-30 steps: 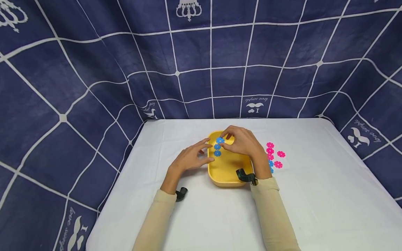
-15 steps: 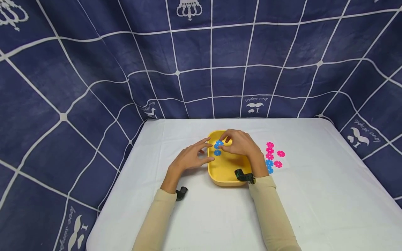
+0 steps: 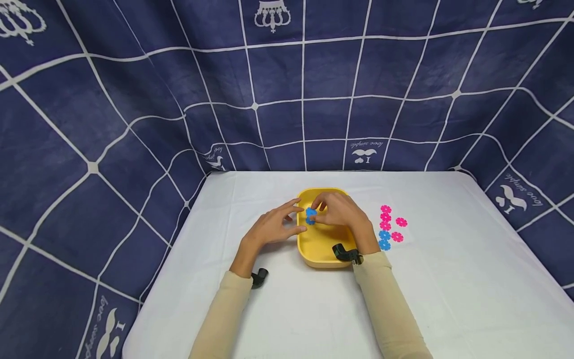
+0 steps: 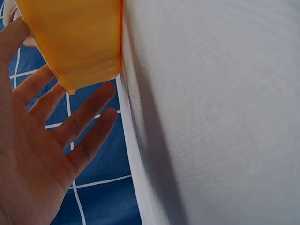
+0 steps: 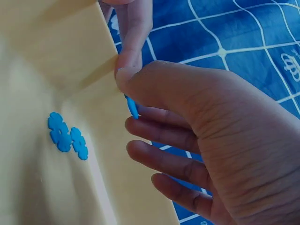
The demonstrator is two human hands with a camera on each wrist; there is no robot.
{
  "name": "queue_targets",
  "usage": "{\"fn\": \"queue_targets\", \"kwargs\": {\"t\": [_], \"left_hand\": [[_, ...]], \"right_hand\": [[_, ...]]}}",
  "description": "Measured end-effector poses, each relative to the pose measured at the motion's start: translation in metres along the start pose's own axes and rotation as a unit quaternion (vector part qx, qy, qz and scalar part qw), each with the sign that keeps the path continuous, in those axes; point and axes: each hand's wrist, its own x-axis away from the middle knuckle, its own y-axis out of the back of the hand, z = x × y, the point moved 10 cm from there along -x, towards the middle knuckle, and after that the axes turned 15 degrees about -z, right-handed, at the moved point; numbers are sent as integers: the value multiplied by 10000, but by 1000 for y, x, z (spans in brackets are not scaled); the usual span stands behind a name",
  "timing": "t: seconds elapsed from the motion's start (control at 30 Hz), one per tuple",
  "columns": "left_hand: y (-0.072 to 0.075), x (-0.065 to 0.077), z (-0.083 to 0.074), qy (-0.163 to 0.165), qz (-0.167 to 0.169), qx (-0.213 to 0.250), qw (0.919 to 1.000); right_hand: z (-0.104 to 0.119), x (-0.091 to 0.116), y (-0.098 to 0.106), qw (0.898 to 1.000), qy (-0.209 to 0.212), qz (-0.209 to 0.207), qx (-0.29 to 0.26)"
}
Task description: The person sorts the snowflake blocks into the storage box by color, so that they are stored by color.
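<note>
My right hand (image 3: 343, 210) pinches one blue, flower-shaped plastic disc (image 5: 133, 108) above the yellow, rounded plastic box (image 3: 323, 250) beneath it. My left hand (image 3: 268, 225), fingers spread, borders that box. A light pinch and low release should limit bouncing.

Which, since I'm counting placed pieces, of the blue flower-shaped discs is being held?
The blue flower-shaped disc pinched in the right hand; the other blue discs in sight lie in the yellow tray or on the white cloth.
</note>
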Motion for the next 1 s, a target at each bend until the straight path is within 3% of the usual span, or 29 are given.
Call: {"fn": "queue_targets", "kwargs": {"t": [1.0], "left_hand": [[2, 0, 1, -48, -5, 77, 10000]], "right_hand": [[-1, 0, -37, 9930, 139, 1055, 519]]}}
